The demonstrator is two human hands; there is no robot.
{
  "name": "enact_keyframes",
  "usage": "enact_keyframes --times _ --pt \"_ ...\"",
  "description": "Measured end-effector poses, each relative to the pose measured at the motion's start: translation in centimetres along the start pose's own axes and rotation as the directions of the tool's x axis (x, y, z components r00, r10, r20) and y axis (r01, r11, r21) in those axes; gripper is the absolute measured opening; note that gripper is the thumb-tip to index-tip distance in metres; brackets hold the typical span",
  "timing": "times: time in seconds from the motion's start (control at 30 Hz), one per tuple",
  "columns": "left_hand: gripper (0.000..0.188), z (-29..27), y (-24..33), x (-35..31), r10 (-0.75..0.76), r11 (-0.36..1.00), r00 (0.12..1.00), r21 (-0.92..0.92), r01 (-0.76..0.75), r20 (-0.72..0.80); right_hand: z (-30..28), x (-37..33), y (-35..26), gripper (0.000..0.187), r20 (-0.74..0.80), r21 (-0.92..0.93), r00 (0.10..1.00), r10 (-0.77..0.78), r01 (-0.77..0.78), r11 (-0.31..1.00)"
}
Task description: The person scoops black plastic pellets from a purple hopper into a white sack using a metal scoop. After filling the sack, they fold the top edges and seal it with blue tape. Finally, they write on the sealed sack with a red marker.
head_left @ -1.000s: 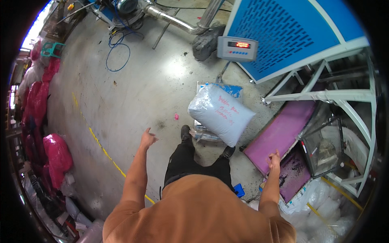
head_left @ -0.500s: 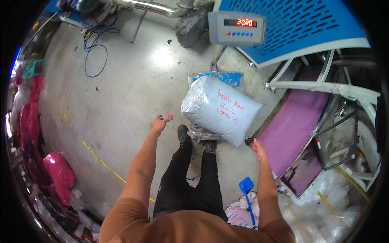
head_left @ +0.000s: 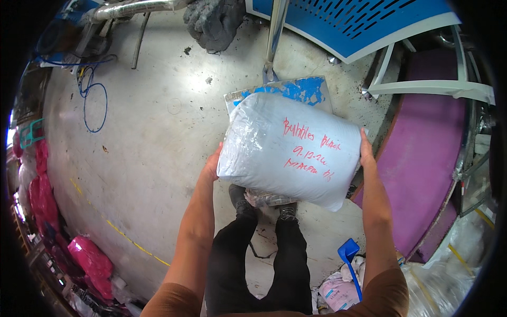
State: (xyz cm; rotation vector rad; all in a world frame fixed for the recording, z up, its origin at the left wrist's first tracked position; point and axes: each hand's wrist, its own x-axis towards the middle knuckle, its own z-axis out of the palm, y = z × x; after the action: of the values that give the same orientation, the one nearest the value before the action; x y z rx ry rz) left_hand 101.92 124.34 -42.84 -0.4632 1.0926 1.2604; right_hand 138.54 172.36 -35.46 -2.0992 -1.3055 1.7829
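Note:
A stuffed white plastic sack (head_left: 285, 150) with red handwriting sits over a platform scale (head_left: 311, 91) with worn blue paint. My left hand (head_left: 212, 162) presses on the sack's left end, its fingers partly hidden behind the plastic. At the opposite end, my right hand (head_left: 366, 149) grips the right edge, fingers up near its upper corner. The sack is slightly tilted, its right end lower. Some clear-wrapped stuff (head_left: 269, 199) shows beneath its near edge, by my shoes. Whether the small pink piece is still in my left hand cannot be seen.
A purple ramp-like panel (head_left: 422, 158) and white metal frame (head_left: 433, 89) stand at right. A blue slotted panel (head_left: 364, 21) and metal post (head_left: 277, 37) are beyond the scale. A blue scoop (head_left: 349, 253) lies near right; pink bags (head_left: 90, 259) line the left; a blue cable (head_left: 92, 108) lies far left.
Both hands, formerly apart from the sack, are now on its two ends. The sack looks larger and closer. The pink piece in my left fingers is out of sight, as is the scale's display.

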Motion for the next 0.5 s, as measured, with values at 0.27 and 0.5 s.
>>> enact_keyframes --times 0.27,0.5 --pt "0.074 0.4 -0.5 1.9 0.151 0.986 0.988 -0.070 -0.149 0.029 -1.5 5.2 1.4 0.066 0.204 0.328 0.973 0.109 -0.173 0.929" --pt "0.071 -2.0 -5.2 -1.0 0.205 0.943 0.974 -0.247 -0.223 -0.094 -1.8 1.0 5.0 0.058 0.097 0.260 0.994 0.052 -0.076 0.963"
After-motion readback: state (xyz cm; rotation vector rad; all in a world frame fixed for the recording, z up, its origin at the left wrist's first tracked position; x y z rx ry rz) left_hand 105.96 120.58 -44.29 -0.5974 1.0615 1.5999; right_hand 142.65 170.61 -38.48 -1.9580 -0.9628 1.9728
